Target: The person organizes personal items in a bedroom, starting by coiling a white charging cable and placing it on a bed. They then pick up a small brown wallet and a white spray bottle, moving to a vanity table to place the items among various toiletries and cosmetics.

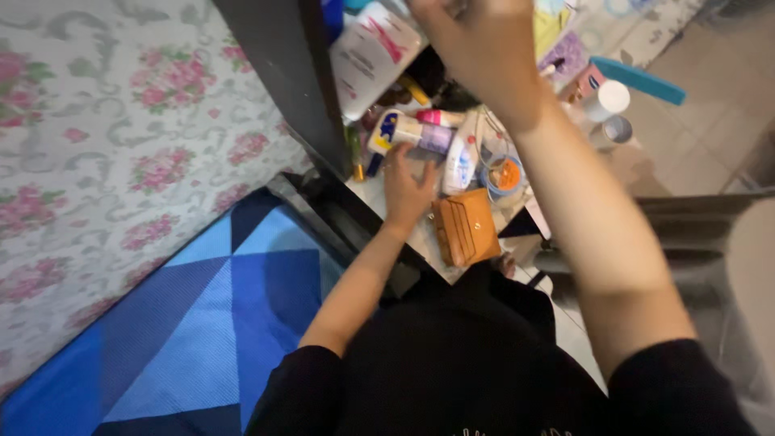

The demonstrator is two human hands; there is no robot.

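My left hand (pixel 406 190) lies on a small cluttered table top (pixel 373 194), fingers spread, holding nothing. Its fingertips are just below a white tube with a blue and yellow label (pixel 408 129) and a white bottle (pixel 460 161). An orange card wallet (pixel 466 228) lies just right of that wrist. My right hand (pixel 476 44) is raised close to the camera above the clutter. Its fingers are curled and cut off by the top edge, so whether it holds anything is hidden. A large white and pink tube (pixel 370 52) sits left of it.
A dark upright post (pixel 286 81) stands left of the table. Floral bedding (pixel 121 145) and a blue triangle-patterned mat (pixel 194 323) fill the left. A small round tub with orange contents (pixel 505 174), a white cup (pixel 610 98) and a teal flat object (pixel 638 79) lie right.
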